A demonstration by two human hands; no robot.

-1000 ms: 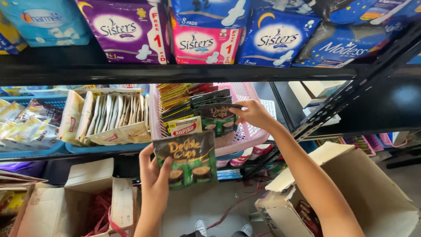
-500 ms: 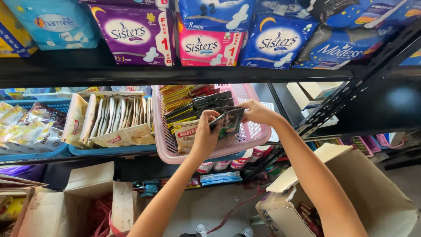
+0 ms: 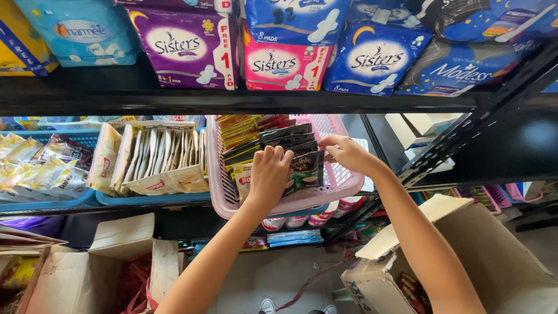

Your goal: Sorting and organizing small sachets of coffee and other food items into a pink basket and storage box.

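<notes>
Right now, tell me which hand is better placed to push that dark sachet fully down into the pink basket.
Left, probably. The left hand lies on the dark sachet at the front of the row. The right hand only holds the row of packets back at the far side of the pink basket.

A pink basket (image 3: 340, 185) with a slotted wall is seen, filled with dark green sachets (image 3: 305, 172) and yellow ones (image 3: 235, 125). To the left, a blue tray (image 3: 152, 198) is shown; far above, purple (image 3: 183, 46), pink (image 3: 283, 61) and blue packs (image 3: 375, 64).
</notes>
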